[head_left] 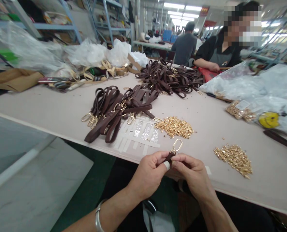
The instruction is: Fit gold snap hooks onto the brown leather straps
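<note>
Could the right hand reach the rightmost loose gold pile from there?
Probably yes: nothing tall stands between the right hand and that gold pile, though its fingers are busy at the brown strap.

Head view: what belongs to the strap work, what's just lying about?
Likely the job:
brown strap, in left hand and right hand
nearer strap pile
larger gold pile
smaller gold pile

Likely lying about:
yellow item
plastic bags, left

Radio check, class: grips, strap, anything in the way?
Left grip, right grip: both on brown strap. Gold clasp at its end. Gold heap beyond, apart.
</note>
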Motion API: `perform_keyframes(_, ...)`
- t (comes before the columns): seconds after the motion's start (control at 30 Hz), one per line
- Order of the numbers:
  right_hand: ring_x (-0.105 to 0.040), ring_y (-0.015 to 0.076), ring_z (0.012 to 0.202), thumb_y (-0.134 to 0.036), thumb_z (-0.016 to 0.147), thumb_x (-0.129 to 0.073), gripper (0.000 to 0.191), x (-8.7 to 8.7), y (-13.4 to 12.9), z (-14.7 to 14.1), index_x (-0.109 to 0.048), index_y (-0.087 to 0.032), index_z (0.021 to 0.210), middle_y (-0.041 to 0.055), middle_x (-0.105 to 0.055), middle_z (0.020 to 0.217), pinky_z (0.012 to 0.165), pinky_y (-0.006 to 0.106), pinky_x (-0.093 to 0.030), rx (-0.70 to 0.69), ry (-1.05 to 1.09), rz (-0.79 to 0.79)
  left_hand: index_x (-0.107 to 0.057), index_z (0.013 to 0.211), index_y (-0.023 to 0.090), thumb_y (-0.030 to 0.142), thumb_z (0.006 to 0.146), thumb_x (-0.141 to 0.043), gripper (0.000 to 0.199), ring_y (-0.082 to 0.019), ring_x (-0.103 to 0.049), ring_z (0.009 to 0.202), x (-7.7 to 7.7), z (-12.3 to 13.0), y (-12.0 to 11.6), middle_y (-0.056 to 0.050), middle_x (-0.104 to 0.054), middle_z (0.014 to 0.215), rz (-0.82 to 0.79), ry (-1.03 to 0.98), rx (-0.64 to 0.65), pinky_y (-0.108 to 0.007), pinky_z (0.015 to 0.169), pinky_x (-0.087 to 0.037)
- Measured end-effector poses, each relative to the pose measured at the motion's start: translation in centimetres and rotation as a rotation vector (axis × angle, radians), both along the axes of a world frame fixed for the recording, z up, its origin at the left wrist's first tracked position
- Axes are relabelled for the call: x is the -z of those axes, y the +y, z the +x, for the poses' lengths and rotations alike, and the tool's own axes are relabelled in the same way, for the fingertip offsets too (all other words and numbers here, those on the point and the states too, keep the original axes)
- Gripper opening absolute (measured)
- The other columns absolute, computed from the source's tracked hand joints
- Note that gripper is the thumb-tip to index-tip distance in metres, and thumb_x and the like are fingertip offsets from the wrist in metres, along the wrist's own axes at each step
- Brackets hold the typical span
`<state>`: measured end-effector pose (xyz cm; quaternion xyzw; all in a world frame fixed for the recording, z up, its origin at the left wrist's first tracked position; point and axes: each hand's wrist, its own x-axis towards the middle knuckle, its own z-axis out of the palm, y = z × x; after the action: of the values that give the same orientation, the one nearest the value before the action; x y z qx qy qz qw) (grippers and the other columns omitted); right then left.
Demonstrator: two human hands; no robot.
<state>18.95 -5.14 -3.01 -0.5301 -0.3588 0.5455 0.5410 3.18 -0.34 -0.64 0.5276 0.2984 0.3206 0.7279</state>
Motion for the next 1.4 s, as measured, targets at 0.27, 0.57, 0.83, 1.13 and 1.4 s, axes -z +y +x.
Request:
perform_keyframes(0.27,-0.060,0.0098,0.067,-0.028,0.079,-0.075,0.013,-0.6,-0.5,-1.2,-0.064,-0.020,0.078,-0.0043,-0.066,0.073,0.063,0.021,-0.050,0.104,-0.109,0.112,-0.068,0.126,0.029,0.006,0.088,-0.049,0.049,-0.019,-0.067,0.112,-0.3,-0.7,-0.7,0.003,-0.074,0.119,0.353,0.329,-0.072,-0.028,0.101,-0.048)
perform_keyframes(0.57,-0.063,0.0142,0.065,-0.030,0.080,-0.073,0.019,-1.1,-0.7,-0.3,-0.056,-0.022,0.082,-0.0042,-0.065,0.073,0.061,0.026,-0.050,0.088,-0.303,0.074,-0.064,0.130,0.026,0.025,0.093,-0.053,0.039,-0.018,-0.071,0.085,0.6,-0.5,-0.8,-0.002,-0.075,0.115,0.178,0.318,-0.025,-0.025,0.070,-0.056)
perform_keyframes(0.83,-0.066,0.0220,0.089,-0.029,0.090,-0.057,0.018,-1.2,-0.9,11.7,-0.066,-0.020,0.103,0.0058,-0.072,0.095,0.082,0.036,-0.050,0.365,-1.549,0.067,-0.060,0.136,0.027,0.037,0.093,-0.052,0.045,-0.017,-0.060,0.084,1.2,-1.8,-0.6,-0.001,-0.075,0.111,-0.048,0.400,-0.103,-0.029,0.079,-0.045)
perform_keyframes(1.13,-0.066,0.0240,0.086,-0.020,0.090,-0.054,0.021,-0.5,0.0,14.6,-0.070,-0.021,0.103,0.0085,-0.073,0.084,0.079,0.035,-0.048,0.196,-1.837,-0.071,-0.069,0.126,0.023,0.037,0.084,-0.062,0.045,-0.028,-0.061,0.115,0.3,-1.5,-0.8,-0.005,-0.075,0.114,-0.134,0.287,-0.084,-0.043,0.110,-0.036)
perform_keyframes(1.4,-0.066,0.0297,0.073,-0.017,0.085,-0.054,0.026,-1.8,1.3,13.5,-0.071,-0.018,0.104,0.0132,-0.069,0.069,0.070,0.039,-0.044,0.075,-2.002,-0.120,-0.075,0.100,0.016,0.015,0.073,-0.074,0.026,-0.017,-0.070,0.089,0.8,-0.8,-0.9,-0.003,-0.078,0.095,-0.209,0.081,-0.050,-0.027,0.085,-0.052)
